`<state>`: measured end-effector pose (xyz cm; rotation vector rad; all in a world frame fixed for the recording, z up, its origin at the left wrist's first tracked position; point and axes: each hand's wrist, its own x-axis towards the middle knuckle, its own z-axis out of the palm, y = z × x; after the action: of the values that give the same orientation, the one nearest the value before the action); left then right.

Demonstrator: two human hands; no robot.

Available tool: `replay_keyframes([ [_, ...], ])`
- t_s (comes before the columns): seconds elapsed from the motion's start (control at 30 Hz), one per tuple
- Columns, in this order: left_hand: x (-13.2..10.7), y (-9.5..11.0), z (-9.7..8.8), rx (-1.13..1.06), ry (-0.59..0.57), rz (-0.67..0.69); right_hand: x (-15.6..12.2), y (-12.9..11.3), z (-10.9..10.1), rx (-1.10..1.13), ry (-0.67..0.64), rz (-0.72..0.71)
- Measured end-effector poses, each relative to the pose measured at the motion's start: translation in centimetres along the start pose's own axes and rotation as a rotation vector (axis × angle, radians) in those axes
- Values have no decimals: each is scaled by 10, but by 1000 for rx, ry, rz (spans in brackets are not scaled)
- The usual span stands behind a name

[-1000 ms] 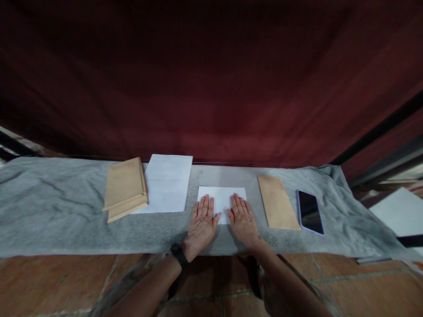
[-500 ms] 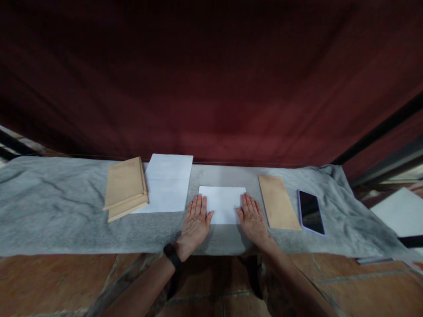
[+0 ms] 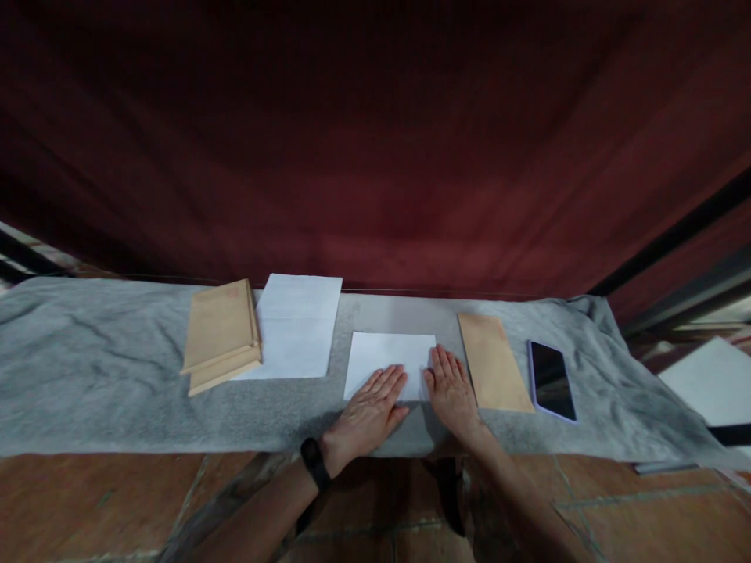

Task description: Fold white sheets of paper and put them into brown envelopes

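Observation:
A white sheet of paper [image 3: 394, 349], smaller than the larger sheet and apparently folded, lies flat in front of me. My left hand [image 3: 374, 407] rests palm down over its near left part, fingers stretched out and pointing to the upper right. On its right edge lies my right hand [image 3: 451, 391], also flat, fingers extended away from me. Neither hand grasps anything. Just right of my right hand is a brown envelope [image 3: 496, 363]. To the left is a larger white sheet [image 3: 299, 328] with a crease across it, partly under a stack of brown envelopes [image 3: 220, 324].
A grey cloth [image 3: 106, 367] covers the narrow table. A phone [image 3: 552, 381] in a lilac case lies right of the single envelope. Behind the table hangs a dark red curtain [image 3: 375, 172]. A white panel [image 3: 709, 383] stands at the far right, above the tiled floor.
My left hand has slid right from the paper's left edge onto its near part, its fingers now angled to the right. My right hand has stayed nearly in place on the right edge.

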<state>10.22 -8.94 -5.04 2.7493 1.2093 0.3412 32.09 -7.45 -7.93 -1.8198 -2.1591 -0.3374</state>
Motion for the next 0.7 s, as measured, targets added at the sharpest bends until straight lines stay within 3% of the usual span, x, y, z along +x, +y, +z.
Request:
replay_keyframes([
  [0.33,37,-26,3,24,-44,-140,-1,-1,4,17,16,13],
  [0.7,65,-36,16,86,62,-247,2,-1,2,43,18,32],
])
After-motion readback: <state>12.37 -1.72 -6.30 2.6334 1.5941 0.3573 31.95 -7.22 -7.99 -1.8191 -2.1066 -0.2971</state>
